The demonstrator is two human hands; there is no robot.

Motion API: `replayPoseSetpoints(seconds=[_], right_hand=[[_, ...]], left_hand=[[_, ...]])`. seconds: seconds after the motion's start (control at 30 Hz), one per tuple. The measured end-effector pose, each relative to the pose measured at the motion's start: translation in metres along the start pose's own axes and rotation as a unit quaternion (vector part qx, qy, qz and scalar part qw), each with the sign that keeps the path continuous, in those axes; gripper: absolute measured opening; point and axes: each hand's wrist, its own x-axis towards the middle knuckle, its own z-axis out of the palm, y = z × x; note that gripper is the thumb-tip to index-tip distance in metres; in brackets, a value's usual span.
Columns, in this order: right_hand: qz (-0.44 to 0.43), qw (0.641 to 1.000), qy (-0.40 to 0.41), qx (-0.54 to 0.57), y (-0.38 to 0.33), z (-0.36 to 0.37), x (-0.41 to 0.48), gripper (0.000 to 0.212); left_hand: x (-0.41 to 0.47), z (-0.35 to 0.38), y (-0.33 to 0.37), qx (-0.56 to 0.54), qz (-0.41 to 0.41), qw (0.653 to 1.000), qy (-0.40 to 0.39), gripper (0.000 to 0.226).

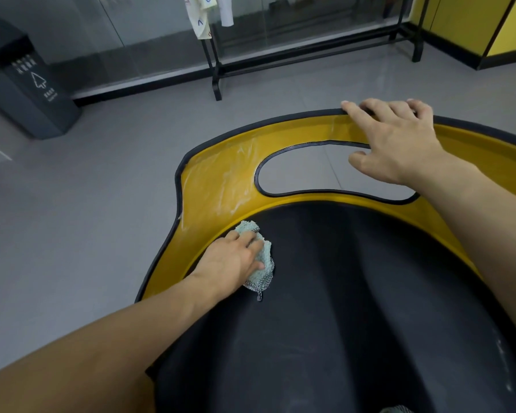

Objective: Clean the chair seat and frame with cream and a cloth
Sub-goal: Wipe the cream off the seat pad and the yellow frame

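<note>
Cloth (266, 256), pale green w/ a checked hem, lies bunched on the black seat (340, 278), at its upper-left edge, right where it meets the yellow frame (471, 143). L hand (233, 260) lies on top of it, fingers fairly straight and pressing it down, thumb along the cloth's near side; not clenched round it. R hand (396, 141) grasps the frame's top bar: fingers hook over the black-trimmed rim, thumb reaches down into the oval cutout (310, 171). White cream (239, 174) streaks smear the frame's left corner, w/ fainter ones on the top bar near the R hand. Beyond the chair: grey floor (87, 189), dark bin (24, 84) far left, black rack (218, 73) by the glass wall.
</note>
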Motion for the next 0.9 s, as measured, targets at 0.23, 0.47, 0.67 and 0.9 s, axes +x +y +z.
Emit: replayPoseSetpoints(seconds=[0.23, 0.47, 0.67, 0.9], right_hand=[[0.000, 1.000, 0.006, 0.002, 0.000, 0.001, 0.000, 0.075], [0.002, 1.000, 0.010, 0.006, 0.000, 0.001, -0.001, 0.074], [0.000, 1.000, 0.003, 0.007, 0.000, 0.000, -0.001, 0.074], [0.005, 1.000, 0.003, 0.010, -0.001, 0.001, -0.001, 0.074]], left_hand=[[0.012, -0.031, -0.018, -0.024, -0.024, 0.995, 0.098, 0.024], [-0.026, -0.003, -0.020, -0.035, 0.074, 0.988, 0.132, 0.029], [-0.040, 0.010, -0.023, -0.148, -0.026, 0.981, 0.123, 0.026], [-0.014, 0.001, -0.022, -0.127, -0.033, 0.991, 0.009, 0.029]])
